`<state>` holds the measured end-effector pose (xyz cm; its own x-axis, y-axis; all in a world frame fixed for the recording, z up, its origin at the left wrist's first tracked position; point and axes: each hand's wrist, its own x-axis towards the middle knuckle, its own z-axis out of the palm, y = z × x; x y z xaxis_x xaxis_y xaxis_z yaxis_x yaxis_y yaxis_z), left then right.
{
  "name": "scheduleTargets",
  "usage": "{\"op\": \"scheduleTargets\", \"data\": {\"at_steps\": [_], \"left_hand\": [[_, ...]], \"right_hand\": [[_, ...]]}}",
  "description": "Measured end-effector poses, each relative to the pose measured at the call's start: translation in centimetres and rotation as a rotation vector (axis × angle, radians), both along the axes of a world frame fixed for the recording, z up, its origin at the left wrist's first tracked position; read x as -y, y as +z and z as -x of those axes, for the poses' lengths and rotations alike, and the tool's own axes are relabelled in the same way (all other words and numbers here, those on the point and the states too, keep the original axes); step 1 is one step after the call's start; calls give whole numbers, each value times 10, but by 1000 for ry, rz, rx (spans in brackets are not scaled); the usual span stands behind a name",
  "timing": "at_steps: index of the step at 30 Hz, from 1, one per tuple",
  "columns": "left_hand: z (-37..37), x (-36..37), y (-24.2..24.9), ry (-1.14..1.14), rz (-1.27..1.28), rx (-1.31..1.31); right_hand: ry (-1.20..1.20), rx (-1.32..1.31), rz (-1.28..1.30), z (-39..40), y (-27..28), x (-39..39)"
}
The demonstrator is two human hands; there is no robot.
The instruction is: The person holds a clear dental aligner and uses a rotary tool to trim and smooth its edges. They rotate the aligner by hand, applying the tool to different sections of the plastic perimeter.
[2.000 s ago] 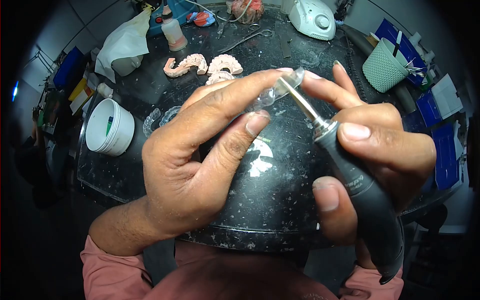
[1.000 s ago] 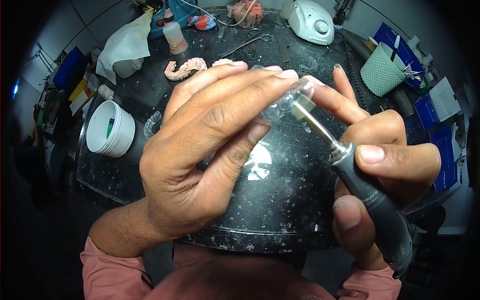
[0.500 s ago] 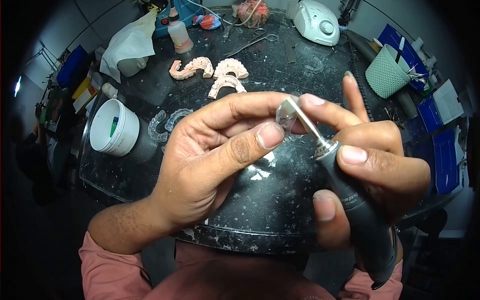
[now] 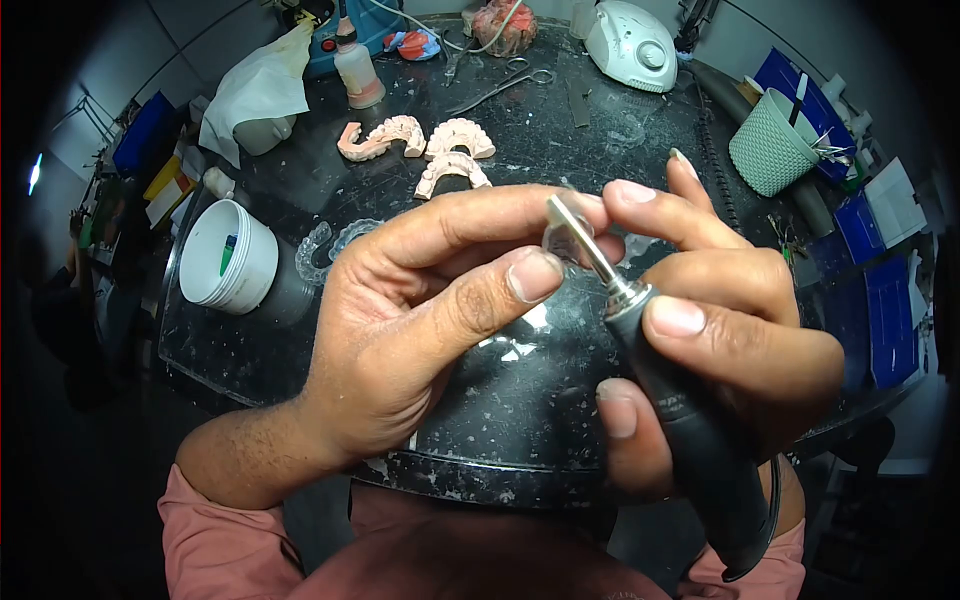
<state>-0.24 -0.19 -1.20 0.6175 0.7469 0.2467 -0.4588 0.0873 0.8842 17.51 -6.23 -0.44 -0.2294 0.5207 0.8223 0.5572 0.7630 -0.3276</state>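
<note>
Between its thumb and index finger, my left hand (image 4: pixel 415 310) pinches a clear dental aligner (image 4: pixel 553 243), partly hidden by the fingers. My right hand (image 4: pixel 735 300) is wrapped round a black rotary handpiece (image 4: pixel 690 425), thumb below and fingers above. The handpiece's metal tip overlaps the aligner, close to the left fingertips. Right index fingertip lies right by the left one. Beyond the hands, pinkish dental models (image 4: pixel 460 140) sit on the black table (image 4: pixel 530 410). More clear aligners (image 4: pixel 314 253) lie left of my left hand.
A white tub (image 4: pixel 262 255) with a green item inside stands at the left. Along the back are a bottle (image 4: pixel 358 72), scissors (image 4: pixel 512 84) and a white control unit (image 4: pixel 630 45) with a knob. A woven basket (image 4: pixel 768 150) with tools stands at the right.
My right hand and the handpiece have shifted a little left, the tip now farther across the aligner. The left fingers have turned the aligner slightly and keep hold of it.
</note>
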Motion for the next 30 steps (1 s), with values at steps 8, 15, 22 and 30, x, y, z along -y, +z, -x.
{"op": "scheduleTargets", "data": {"at_steps": [8, 15, 22, 30], "left_hand": [[3, -3, -2, 80, -210, -52], [5, -9, -4, 126, -407, -111], [3, -7, -3, 157, -356, -80], [2, -1, 2, 248, -214, -55]], "right_hand": [[45, -63, 24, 1, 4, 3], [73, -128, 39, 3, 0, 3], [92, -193, 33, 2, -2, 2], [-4, -422, 118, 28, -7, 13]]}}
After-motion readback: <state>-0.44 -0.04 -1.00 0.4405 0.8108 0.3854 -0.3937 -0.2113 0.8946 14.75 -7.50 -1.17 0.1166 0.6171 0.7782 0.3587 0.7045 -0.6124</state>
